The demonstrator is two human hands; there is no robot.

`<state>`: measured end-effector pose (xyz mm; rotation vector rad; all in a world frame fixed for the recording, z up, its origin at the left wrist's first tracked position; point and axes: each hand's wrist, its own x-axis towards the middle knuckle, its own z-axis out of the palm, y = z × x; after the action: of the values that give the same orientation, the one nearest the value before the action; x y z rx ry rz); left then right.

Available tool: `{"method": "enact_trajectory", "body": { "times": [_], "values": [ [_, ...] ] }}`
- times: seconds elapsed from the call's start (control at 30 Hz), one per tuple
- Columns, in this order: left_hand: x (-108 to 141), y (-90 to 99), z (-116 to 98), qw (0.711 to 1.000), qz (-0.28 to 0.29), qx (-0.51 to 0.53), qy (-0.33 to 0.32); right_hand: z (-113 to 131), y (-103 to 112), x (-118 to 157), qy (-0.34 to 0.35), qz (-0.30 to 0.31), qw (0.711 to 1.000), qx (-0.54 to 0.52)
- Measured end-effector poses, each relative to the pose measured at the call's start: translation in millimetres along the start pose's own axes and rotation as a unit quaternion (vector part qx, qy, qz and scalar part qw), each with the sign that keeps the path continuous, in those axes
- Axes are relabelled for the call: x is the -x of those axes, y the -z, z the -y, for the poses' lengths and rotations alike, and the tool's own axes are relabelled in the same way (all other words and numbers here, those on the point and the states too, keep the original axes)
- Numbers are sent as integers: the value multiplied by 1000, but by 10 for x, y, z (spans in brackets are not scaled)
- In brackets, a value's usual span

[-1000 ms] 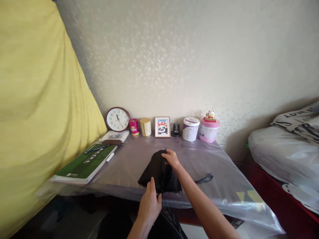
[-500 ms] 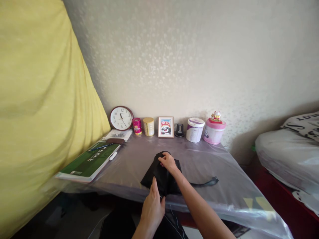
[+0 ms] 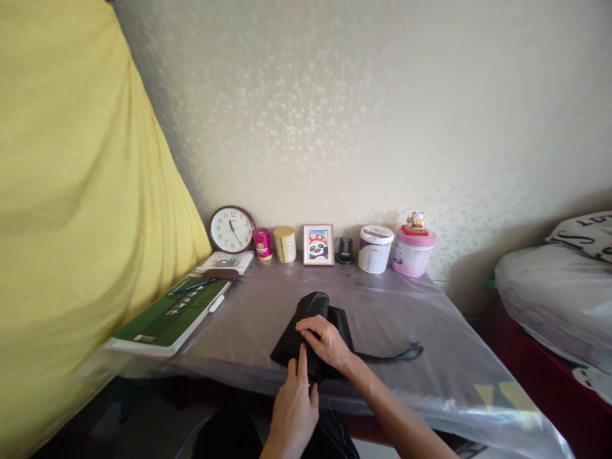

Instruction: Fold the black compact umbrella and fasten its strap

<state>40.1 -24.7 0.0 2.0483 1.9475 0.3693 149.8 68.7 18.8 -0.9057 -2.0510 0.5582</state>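
Note:
A black fabric bundle that looks like a collapsed umbrella (image 3: pixel 289 338) lies near the table's front edge, its loose folds spread out. A dark strip of it (image 3: pixel 389 354) trails to the right, crumpled at the end. My left hand (image 3: pixel 295 403) is closed around its near end, with index and middle fingers laid along the fabric. The thing's near end is mostly hidden in that hand. Across the middle of the folds lies my right hand (image 3: pixel 324 339), fingers bent and pressed together on the fabric; its fingertips sit just above the left fingertips.
Plastic film covers the table (image 3: pixel 411 319). On the left lie a green book (image 3: pixel 157 325), a pen (image 3: pixel 194 286) and a white oblong object (image 3: pixel 217 303). Along the wall stand a clock (image 3: pixel 232 229), a picture frame (image 3: pixel 318 245) and several tubs, including a pink-lidded one (image 3: pixel 414 255).
My right hand has slid toward me over the black fabric and now lies flatter on it. My left index finger has moved up slightly; the left hand stays at the near end.

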Motion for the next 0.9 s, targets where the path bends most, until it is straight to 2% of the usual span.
{"method": "enact_trajectory", "body": {
  "times": [0.07,0.17,0.43,0.53,0.67,0.8,0.9],
  "values": [
    [5,-29,10,1000,-5,9,1,-5,23,103,53,-6,998,24],
    [7,-69,26,1000,-5,16,8,-100,18,125,82,12,993,81],
    [-11,-63,26,999,14,37,29,-683,-18,-381,57,49,985,155],
    [-24,-36,14,998,23,52,34,-849,-12,-542,10,53,985,164],
    [-42,-24,7,997,24,60,33,-953,8,-688,-64,44,984,160],
    [-40,-25,6,998,24,48,35,-1016,141,-681,-166,-26,970,174],
    [-33,-35,21,998,11,50,28,-1068,337,-496,-256,-93,946,174]
  ]
}}
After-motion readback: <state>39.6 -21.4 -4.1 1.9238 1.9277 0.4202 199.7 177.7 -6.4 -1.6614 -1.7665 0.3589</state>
